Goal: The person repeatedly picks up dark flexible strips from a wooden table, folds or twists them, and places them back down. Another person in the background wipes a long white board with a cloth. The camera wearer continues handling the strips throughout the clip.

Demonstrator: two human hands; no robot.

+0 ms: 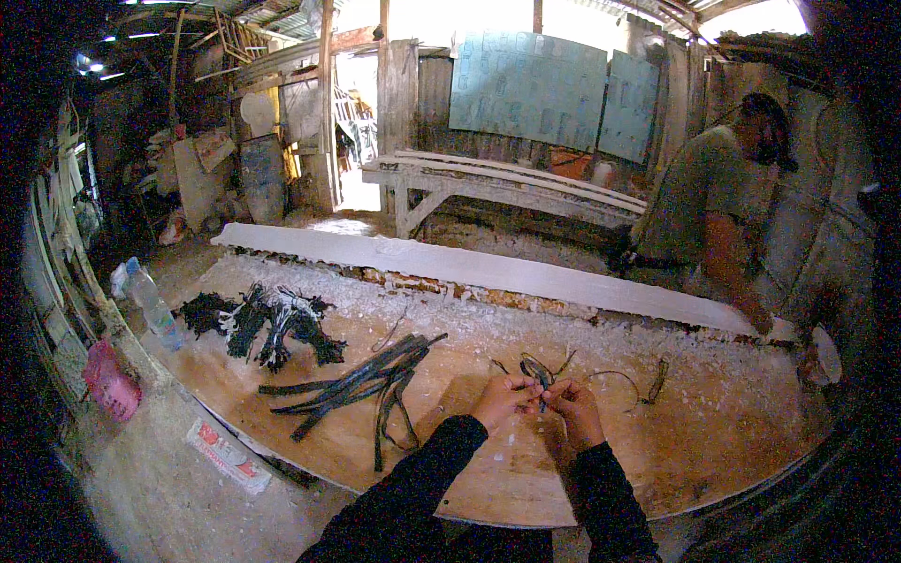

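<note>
The tabletop [694, 460] is showing smooth brown wood in front and a rough, crumbly white crust behind. The dark strips [361, 387] are looking rubbery and dull. The long white board [488, 277] is appearing smooth and matt, the bottle [155, 305] is gleaming like clear plastic, and the black sleeves [413, 497] are presenting matt cloth.

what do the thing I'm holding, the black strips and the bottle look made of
Thin dark looped strands you're holding: too small to tell. Long flat black strips: possibly rubber, mostly dull, some curving loosely. Clear blue-capped bottle: likely plastic, see-through, with shiny highlights.
</note>
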